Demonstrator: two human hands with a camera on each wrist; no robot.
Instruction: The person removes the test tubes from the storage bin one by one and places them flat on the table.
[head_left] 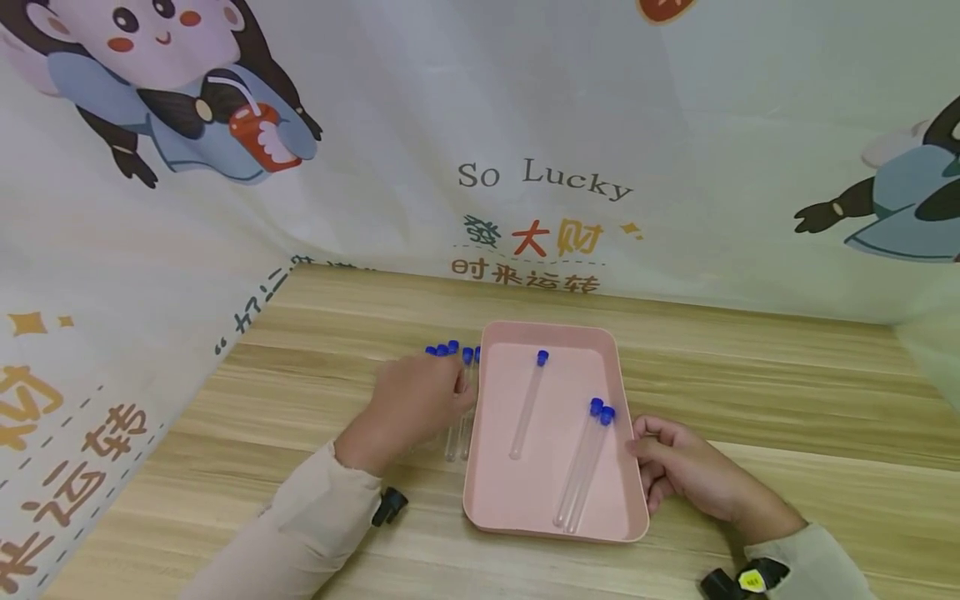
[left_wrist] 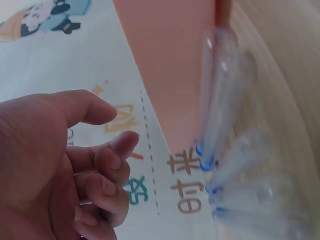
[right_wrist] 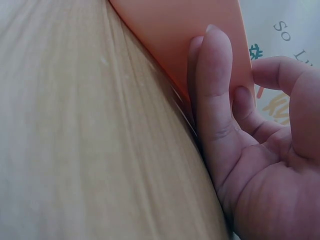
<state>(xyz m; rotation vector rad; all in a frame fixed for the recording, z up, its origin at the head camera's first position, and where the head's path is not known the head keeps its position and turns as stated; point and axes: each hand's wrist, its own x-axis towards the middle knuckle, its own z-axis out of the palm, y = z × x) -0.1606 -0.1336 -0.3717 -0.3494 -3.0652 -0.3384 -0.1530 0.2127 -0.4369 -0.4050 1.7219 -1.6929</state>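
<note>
A pink tray (head_left: 491, 500) lies on the table with three clear test tubes in it: one tube (head_left: 528, 408) toward the upper middle, two tubes (head_left: 583, 471) side by side at the lower right. All have blue caps. My left hand (head_left: 412, 400) hovers over several more capped test tubes (head_left: 454, 442) left of the tray, partly covering them. In the left wrist view that hand (left_wrist: 85, 155) has loosely bent fingers, thumb and index apart, nothing between them. My right hand (head_left: 693, 471) holds the tray's right edge, fingers against its outer wall (right_wrist: 165, 35), thumb at the rim.
The wooden table (head_left: 787, 392) extends around the tray. A white printed cloth (head_left: 540, 108) with cartoon figures and lettering hangs behind and at the sides. Dark wrist devices (head_left: 388, 507) are on both sleeves.
</note>
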